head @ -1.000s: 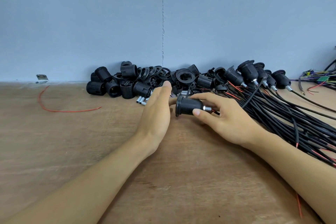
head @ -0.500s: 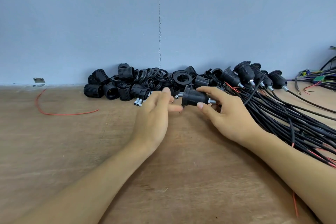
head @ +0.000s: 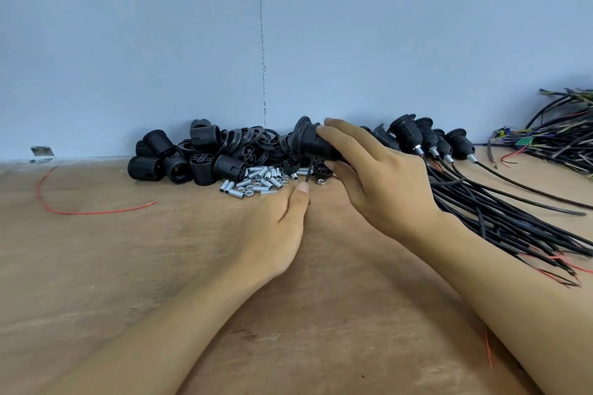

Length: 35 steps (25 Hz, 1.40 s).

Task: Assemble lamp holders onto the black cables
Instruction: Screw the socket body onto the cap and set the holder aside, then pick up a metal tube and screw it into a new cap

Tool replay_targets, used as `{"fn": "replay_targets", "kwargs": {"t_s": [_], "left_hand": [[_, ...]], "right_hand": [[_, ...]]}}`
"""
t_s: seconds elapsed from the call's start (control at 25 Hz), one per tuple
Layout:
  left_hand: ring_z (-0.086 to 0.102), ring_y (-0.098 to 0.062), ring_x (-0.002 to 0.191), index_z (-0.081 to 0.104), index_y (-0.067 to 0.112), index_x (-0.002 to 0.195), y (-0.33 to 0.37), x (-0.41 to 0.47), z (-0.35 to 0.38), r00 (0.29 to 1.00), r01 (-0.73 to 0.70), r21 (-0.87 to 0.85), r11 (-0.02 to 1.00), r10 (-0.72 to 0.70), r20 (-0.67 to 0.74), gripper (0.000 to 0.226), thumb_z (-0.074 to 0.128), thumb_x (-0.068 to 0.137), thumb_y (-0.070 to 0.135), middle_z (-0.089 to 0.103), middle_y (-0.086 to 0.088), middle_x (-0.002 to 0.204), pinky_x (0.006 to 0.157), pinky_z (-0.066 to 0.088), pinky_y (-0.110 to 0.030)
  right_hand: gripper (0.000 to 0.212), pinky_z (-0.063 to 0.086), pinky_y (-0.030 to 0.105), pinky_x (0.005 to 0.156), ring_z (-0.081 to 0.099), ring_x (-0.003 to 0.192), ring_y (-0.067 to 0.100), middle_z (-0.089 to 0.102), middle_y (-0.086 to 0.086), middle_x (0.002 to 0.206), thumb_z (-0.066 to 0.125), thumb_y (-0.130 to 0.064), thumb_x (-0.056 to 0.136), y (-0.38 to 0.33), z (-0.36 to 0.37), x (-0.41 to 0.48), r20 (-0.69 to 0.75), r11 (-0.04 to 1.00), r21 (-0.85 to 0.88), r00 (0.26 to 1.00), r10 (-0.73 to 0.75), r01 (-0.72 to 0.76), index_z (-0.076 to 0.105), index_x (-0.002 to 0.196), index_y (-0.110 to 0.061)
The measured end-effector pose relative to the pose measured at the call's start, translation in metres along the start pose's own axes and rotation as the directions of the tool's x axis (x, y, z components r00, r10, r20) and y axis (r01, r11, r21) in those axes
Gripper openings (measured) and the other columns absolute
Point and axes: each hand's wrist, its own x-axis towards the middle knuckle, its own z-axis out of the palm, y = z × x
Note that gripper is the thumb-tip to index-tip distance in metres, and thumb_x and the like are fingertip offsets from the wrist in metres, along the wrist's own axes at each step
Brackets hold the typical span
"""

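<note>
The right hand (head: 378, 183) has its fingers (head: 346, 131) clamped round a holder (head: 308, 141), lifted off the table (head: 128, 266) at frame centre. It is probably bound for the finished holders (head: 414, 135) just right of it, whose cables (head: 500, 218) fan toward the lower right. The left hand (head: 272, 228) rests on the table below, thumb tip touching a cable end (head: 308, 171) that hangs under the holder, perhaps steadying it. Its fingers are hidden, so their state cannot be told. Loose holders (head: 192, 157) and tubes (head: 256, 179) lie just beyond, within easy reach.
</note>
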Motion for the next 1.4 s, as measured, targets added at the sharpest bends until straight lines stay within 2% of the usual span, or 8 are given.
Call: {"fn": "replay_targets", "kwargs": {"t_s": [0.16, 0.32, 0.52, 0.72, 0.88, 1.0, 1.08, 1.4], "left_hand": [[0.055, -0.003, 0.085, 0.065, 0.012, 0.091, 0.004, -0.002, -0.003, 0.999, -0.032, 0.014, 0.999, 0.032, 0.016, 0.061, 0.024, 0.099, 0.057, 0.068, -0.004, 0.081, 0.077, 0.039, -0.013], [0.051, 0.000, 0.087, 0.065, 0.009, 0.093, 0.006, -0.002, -0.003, 0.999, -0.037, -0.021, 0.999, 0.038, 0.019, 0.060, 0.027, 0.101, 0.054, 0.068, -0.004, 0.086, 0.075, 0.034, -0.003], [0.051, -0.003, 0.086, 0.065, 0.007, 0.092, 0.004, -0.001, -0.002, 0.999, -0.023, -0.038, 0.999, 0.024, 0.032, 0.063, 0.026, 0.101, 0.056, 0.067, -0.008, 0.088, 0.075, 0.035, -0.003], [0.053, 0.003, 0.087, 0.067, 0.014, 0.090, 0.003, 0.000, -0.001, 1.000, -0.021, -0.030, 0.999, 0.021, 0.015, 0.057, 0.029, 0.104, 0.054, 0.069, 0.001, 0.087, 0.075, 0.035, -0.001], [0.057, -0.003, 0.089, 0.067, 0.013, 0.089, 0.001, 0.002, -0.001, 0.998, -0.050, -0.028, 0.998, 0.051, 0.031, 0.056, 0.030, 0.106, 0.050, 0.071, -0.001, 0.090, 0.081, 0.038, -0.009], [0.057, -0.003, 0.088, 0.067, 0.013, 0.088, 0.003, 0.002, -0.001, 0.998, -0.056, -0.027, 0.998, 0.056, 0.033, 0.056, 0.029, 0.106, 0.050, 0.071, 0.001, 0.088, 0.082, 0.038, -0.011], [0.057, -0.005, 0.087, 0.066, 0.011, 0.088, 0.003, 0.002, -0.002, 0.998, -0.061, -0.019, 0.998, 0.061, 0.034, 0.057, 0.029, 0.105, 0.051, 0.070, -0.001, 0.087, 0.083, 0.038, -0.014], [0.055, 0.008, 0.091, 0.068, 0.021, 0.085, 0.008, 0.001, -0.005, 0.998, -0.035, 0.019, 0.999, 0.034, 0.049, 0.050, 0.032, 0.106, 0.048, 0.069, 0.010, 0.085, 0.074, 0.035, -0.002]], "right_hand": [[0.037, 0.046, 0.030, 0.044, 0.070, 0.069, 0.029, 0.061, -0.006, 0.139, 0.060, -0.021, 0.098, 0.009, -0.005, 0.029, 0.026, 0.990, -0.140, 1.000, 0.010, -0.006, 0.061, 0.135, -0.019], [0.039, 0.042, 0.034, 0.059, 0.069, 0.081, 0.035, 0.054, -0.010, 0.144, 0.054, -0.025, 0.100, 0.040, -0.011, 0.085, 0.048, 0.950, -0.302, 0.993, 0.104, -0.085, 0.049, 0.139, -0.027], [0.029, 0.032, 0.036, 0.066, 0.061, 0.088, 0.035, 0.065, 0.004, 0.113, 0.050, -0.029, 0.098, 0.094, -0.009, 0.119, 0.132, 0.876, -0.434, 0.946, 0.294, -0.212, 0.050, 0.126, -0.022], [0.033, 0.033, 0.040, 0.076, 0.055, 0.112, 0.039, 0.061, 0.014, 0.124, 0.045, -0.027, 0.105, 0.123, 0.025, 0.049, 0.160, 0.739, -0.387, 0.749, 0.643, -0.552, 0.045, 0.132, -0.008], [0.038, 0.037, 0.046, 0.089, 0.047, 0.120, 0.039, 0.058, 0.015, 0.130, 0.040, -0.030, 0.105, 0.133, 0.040, 0.030, 0.091, 0.645, -0.260, 0.647, 0.757, -0.718, 0.043, 0.136, -0.007], [0.043, 0.038, 0.049, 0.093, 0.044, 0.126, 0.041, 0.054, 0.017, 0.135, 0.035, -0.032, 0.106, 0.140, 0.046, 0.034, 0.086, 0.524, -0.086, 0.518, 0.851, -0.847, 0.040, 0.140, -0.005], [0.047, 0.036, 0.051, 0.099, 0.041, 0.130, 0.041, 0.050, 0.020, 0.140, 0.030, -0.034, 0.107, 0.141, 0.051, 0.034, 0.088, 0.443, -0.051, 0.438, 0.895, -0.895, 0.040, 0.141, -0.003], [0.055, 0.026, 0.055, 0.109, 0.036, 0.137, 0.040, 0.042, 0.015, 0.150, 0.025, -0.048, 0.105, 0.132, 0.065, 0.018, 0.111, 0.443, -0.022, 0.438, 0.892, -0.896, 0.040, 0.146, -0.015]]}}
